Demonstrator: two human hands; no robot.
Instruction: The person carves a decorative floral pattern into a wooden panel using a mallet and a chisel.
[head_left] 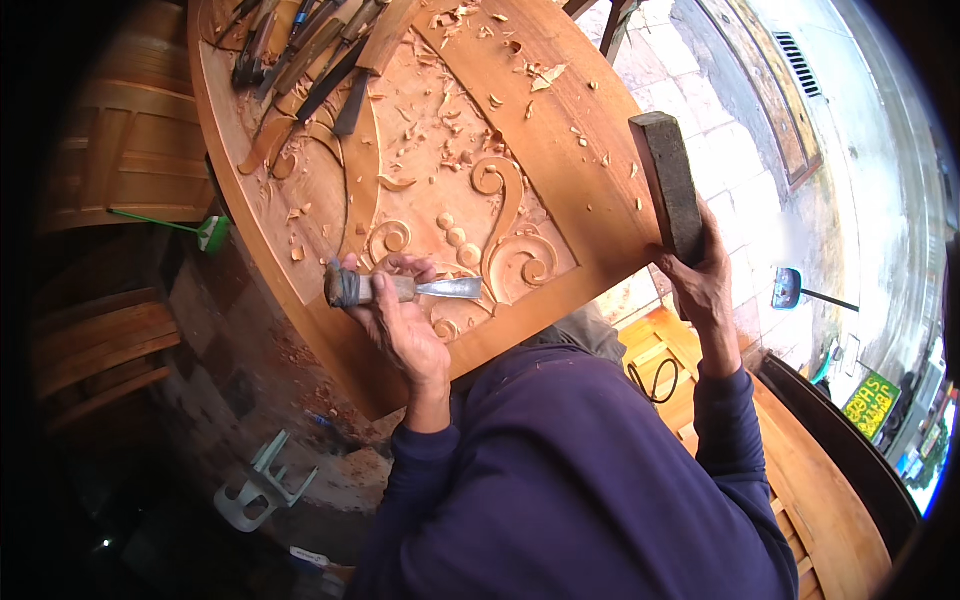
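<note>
My left hand (405, 325) is closed around the handle of a wood chisel (450, 288), whose broad metal blade points right above the carved panel. Dark wrapping covers the handle's butt end. Gripped at its lower end, a dark rectangular wooden block (668, 185) stands up from my right hand (703, 285), just off the panel's right edge. Beneath the chisel lies the wooden panel (560, 150), with scrolls, leaves and a row of round beads carved in relief (515, 200). Pale wood shavings (545, 77) are scattered over it.
Several chisels and gouges (320, 60) lie heaped on the panel's far left. A pale plastic chair (262, 485) stands on the floor at lower left, a green broom (212, 233) at left. To the right are a dustpan (787, 288) and another wooden panel (820, 470).
</note>
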